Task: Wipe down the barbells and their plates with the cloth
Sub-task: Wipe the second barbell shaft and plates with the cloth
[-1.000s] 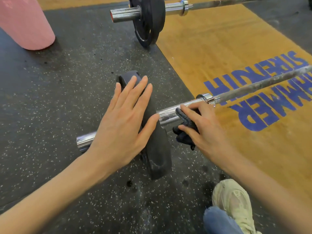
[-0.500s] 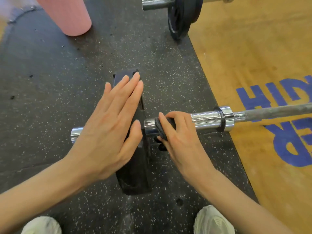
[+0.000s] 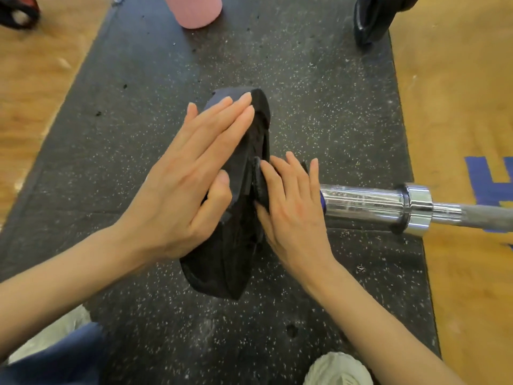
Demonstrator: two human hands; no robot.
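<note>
Head view: black bumper plate [image 3: 222,268], standing on edge at frame centre on a speckled black rubber mat [image 3: 319,93], mounted on a barbell whose chrome sleeve [image 3: 363,205] runs off toward 3 o'clock to a collar and a grey shaft [image 3: 483,215]. Left hand [image 3: 183,187], fingers straight and together, lies flat against the plate's left face, fingertips reaching the upper rim at 12 o'clock. Right hand [image 3: 291,209], fingers extended, presses a dark cloth [image 3: 259,184] against the plate's right face just where the sleeve meets it; the cloth shows only as a bunched edge beside the fingertips. Second black plate [image 3: 372,20], at 1 o'clock, partly cut by the frame edge. Pink cylinder [image 3: 194,9], at 12 o'clock, standing on the mat. Wooden platform [image 3: 458,107] with blue lettering at 3 o'clock. Pale shoe [image 3: 338,368] at 5 o'clock; blue trouser leg [image 3: 61,357] at 7 o'clock.
</note>
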